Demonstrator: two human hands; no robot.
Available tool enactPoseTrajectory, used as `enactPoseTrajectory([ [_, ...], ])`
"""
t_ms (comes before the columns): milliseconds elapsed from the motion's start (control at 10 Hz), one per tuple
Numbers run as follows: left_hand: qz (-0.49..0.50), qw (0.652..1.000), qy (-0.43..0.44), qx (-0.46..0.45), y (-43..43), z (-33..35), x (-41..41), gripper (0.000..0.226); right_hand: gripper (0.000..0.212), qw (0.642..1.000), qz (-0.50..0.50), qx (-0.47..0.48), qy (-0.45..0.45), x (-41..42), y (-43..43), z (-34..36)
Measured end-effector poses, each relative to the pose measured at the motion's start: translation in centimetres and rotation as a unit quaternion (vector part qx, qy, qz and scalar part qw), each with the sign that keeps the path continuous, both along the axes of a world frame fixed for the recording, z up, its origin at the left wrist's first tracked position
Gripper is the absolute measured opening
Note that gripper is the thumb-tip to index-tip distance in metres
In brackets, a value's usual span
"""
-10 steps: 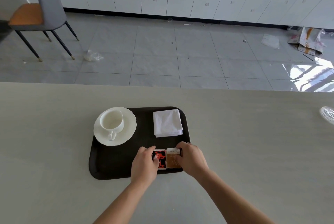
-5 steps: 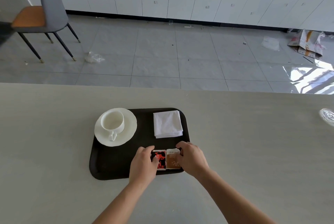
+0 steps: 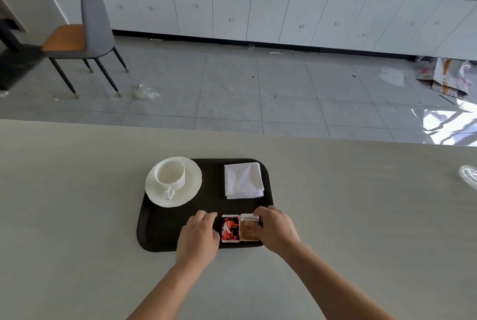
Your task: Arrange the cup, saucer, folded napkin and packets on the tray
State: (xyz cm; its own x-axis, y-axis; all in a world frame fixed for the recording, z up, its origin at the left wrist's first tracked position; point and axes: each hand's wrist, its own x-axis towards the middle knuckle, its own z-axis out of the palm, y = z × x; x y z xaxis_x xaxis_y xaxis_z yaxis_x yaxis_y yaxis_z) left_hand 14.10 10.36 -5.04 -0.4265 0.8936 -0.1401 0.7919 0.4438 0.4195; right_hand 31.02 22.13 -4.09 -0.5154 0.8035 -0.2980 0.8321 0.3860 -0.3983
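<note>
Pale table (image 3: 77, 216), tiled floor and white cabinets behind. On the dark tray (image 3: 165, 232) we note the cup (image 3: 170, 175) on its saucer (image 3: 192, 189) far left, the folded napkin (image 3: 244, 180) far right, and the red packet (image 3: 229, 228) and brown packet (image 3: 249, 228) touching at the near edge. We judge this the last step: squaring the packets. The left hand (image 3: 198, 237), fingers curled, touches the red packet's left edge; pinch or nudge, we cannot tell. The right hand (image 3: 277, 229) grips the brown packet's right edge. Next: align, then release without shifting them.

Bare tray (image 3: 212, 188) gap between saucer (image 3: 194, 182), napkin (image 3: 244, 180)
</note>
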Motion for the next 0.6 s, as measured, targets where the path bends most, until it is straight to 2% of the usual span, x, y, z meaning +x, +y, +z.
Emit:
enactPoseTrajectory([
  [300,-0.043,0.997,0.035,-0.046,-0.5,0.4,1.9,0.048,0.032,0.999,0.037,0.007,-0.019,0.0,0.1,-0.2],
  [600,-0.04,0.999,0.03,-0.018,-0.5,0.0,1.4,0.047,0.033,1.0,0.025,0.007,0.009,0.3,0.5,-0.7],
])
